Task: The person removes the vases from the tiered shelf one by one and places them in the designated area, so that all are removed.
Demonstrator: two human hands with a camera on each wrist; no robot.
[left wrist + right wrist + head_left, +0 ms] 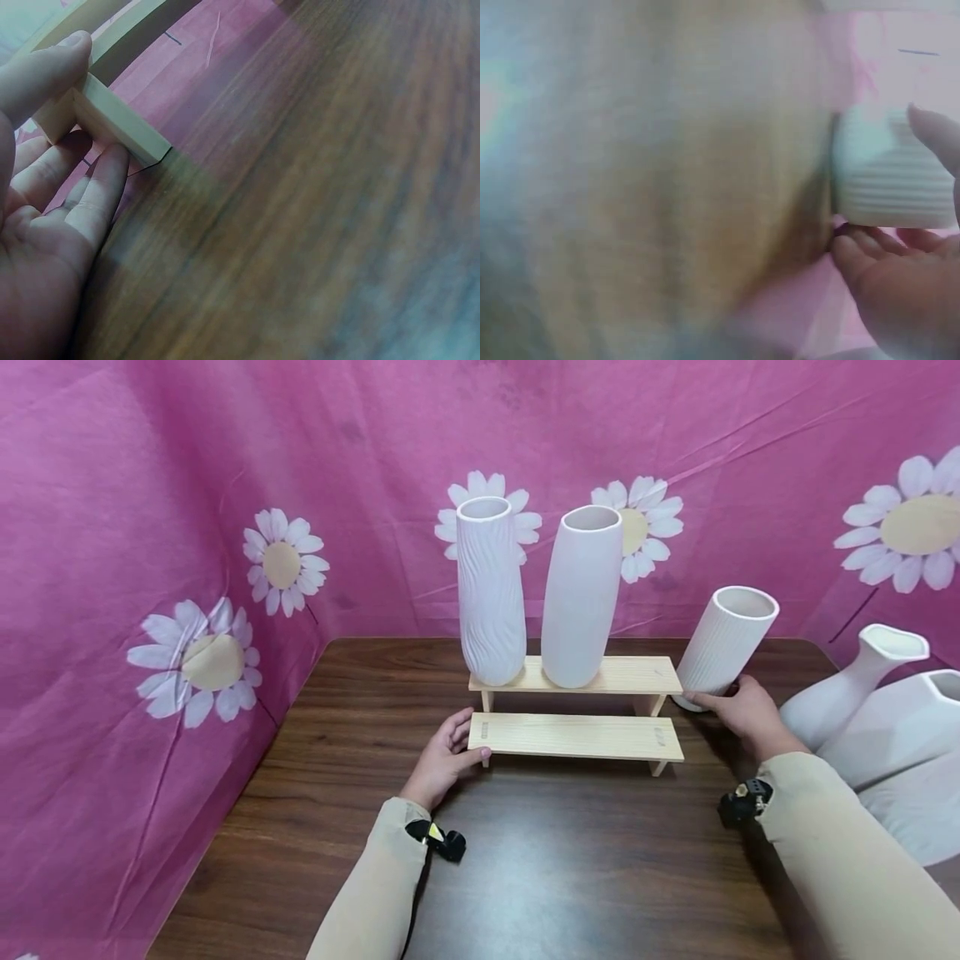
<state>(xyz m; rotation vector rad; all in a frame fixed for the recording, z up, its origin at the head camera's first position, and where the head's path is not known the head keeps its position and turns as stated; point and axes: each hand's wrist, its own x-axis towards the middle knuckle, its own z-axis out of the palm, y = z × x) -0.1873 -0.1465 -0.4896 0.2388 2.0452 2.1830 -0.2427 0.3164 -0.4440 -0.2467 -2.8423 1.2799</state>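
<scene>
A two-step wooden stand (576, 735) of pale wood is set on the table. My left hand (444, 758) grips its left end, thumb on the lower step's front edge and fingers around the leg (120, 120), as the left wrist view shows. Right of the stand, my right hand (752, 718) holds a white ribbed vase (723, 643) low near its base. In the right wrist view the thumb and fingers lie on opposite sides of that ribbed vase (896, 176). On the upper step stand a wavy-textured white vase (491, 597) and a smooth white vase (581, 602).
More white vases stand grouped at the right, among them one with a narrow neck (847, 693) and a wider one (892, 727), close beside my right forearm. A pink cloth (390, 460) with daisies hangs behind and left of the brown wooden table (570, 877).
</scene>
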